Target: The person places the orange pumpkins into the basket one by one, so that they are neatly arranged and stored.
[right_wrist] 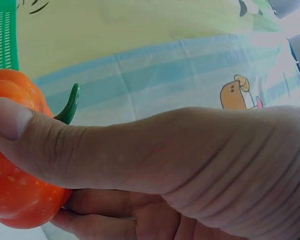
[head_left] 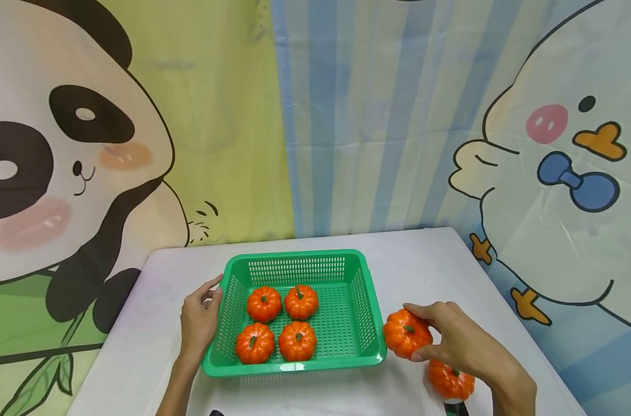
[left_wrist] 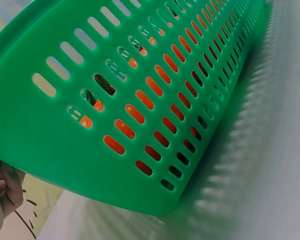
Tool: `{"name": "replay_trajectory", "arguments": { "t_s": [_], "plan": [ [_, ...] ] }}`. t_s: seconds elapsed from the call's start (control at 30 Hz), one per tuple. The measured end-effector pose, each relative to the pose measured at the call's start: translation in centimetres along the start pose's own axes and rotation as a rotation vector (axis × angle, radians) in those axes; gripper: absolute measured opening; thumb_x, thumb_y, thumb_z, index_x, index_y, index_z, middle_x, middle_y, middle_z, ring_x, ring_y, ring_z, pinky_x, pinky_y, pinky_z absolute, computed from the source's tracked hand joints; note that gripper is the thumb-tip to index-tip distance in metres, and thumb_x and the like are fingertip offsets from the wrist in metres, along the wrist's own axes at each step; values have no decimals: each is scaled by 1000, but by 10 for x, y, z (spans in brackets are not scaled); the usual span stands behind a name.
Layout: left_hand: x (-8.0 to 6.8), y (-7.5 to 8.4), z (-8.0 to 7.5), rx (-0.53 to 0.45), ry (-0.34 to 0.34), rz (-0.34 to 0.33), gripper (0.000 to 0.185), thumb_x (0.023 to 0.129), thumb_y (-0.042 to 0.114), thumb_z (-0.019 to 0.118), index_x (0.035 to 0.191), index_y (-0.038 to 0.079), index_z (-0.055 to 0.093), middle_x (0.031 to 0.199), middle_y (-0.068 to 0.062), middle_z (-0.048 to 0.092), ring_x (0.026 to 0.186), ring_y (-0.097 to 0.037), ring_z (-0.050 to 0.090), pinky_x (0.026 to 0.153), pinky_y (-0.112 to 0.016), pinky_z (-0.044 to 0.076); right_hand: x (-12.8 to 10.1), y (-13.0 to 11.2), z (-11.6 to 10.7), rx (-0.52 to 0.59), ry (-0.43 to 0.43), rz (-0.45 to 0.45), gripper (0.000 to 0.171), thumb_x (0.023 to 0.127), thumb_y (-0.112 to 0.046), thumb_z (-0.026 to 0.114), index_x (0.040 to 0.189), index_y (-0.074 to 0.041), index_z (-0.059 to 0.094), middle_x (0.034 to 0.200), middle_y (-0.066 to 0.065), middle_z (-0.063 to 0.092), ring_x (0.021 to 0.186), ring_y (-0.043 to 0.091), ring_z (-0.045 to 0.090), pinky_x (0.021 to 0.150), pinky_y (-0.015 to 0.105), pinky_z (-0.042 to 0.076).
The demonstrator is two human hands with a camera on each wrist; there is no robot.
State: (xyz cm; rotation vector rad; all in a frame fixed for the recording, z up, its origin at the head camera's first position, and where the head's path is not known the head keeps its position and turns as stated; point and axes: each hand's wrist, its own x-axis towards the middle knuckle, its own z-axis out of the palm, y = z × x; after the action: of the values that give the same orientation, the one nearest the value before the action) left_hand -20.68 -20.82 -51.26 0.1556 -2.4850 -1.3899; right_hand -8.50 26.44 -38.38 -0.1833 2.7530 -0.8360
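A green slotted basket (head_left: 294, 255) stands mid-table with several small orange pumpkins (head_left: 264, 304) inside. My left hand (head_left: 211, 296) holds the basket's left wall by its rim; in the left wrist view its curled fingers (left_wrist: 4, 189) show at the edge of the basket wall (left_wrist: 50, 140). My right hand (head_left: 436, 332) grips another orange pumpkin (head_left: 403, 336) just right of the basket, slightly above the table. In the right wrist view, the thumb (right_wrist: 90, 150) presses across that pumpkin (right_wrist: 15, 200) beside its green stem (right_wrist: 70, 105). A further pumpkin (head_left: 449, 380) lies on the table under my right wrist.
The white table (head_left: 425, 260) runs to a far edge against a cartoon backdrop (head_left: 346, 115) with a panda and a duck. Its right edge lies close to my right arm. Bare tabletop (left_wrist: 270, 175) shows left of and behind the basket.
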Motion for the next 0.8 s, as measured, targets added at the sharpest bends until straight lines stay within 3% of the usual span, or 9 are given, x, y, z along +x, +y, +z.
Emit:
{"name": "replay_trajectory", "arguments": {
  "t_s": [0.27,0.53,0.8],
  "plan": [
    [-1,3,-3,-6,-11,14,37,112,20,61,148,14,70,113,-26,80,62,-1,67,55,-27,48,3,-14,-2,-34,17,-57,86,71,-26,102,147,-2,68,121,-8,81,110,14,67,102,51,58],
    [-1,3,-1,-2,2,20,37,112,18,61,147,14,71,112,-25,80,64,-1,69,56,-27,48,4,-24,5,-56,45,-113,82,75,-30,101,148,-8,69,120,-14,79,109,13,60,94,37,54],
    [-1,2,-1,-3,-4,19,37,113,20,61,148,15,70,110,-24,80,60,-2,67,53,-27,46,12,-33,9,-56,57,-157,78,79,-28,99,149,-10,68,122,-13,77,112,14,59,97,40,56]
  ]
}}
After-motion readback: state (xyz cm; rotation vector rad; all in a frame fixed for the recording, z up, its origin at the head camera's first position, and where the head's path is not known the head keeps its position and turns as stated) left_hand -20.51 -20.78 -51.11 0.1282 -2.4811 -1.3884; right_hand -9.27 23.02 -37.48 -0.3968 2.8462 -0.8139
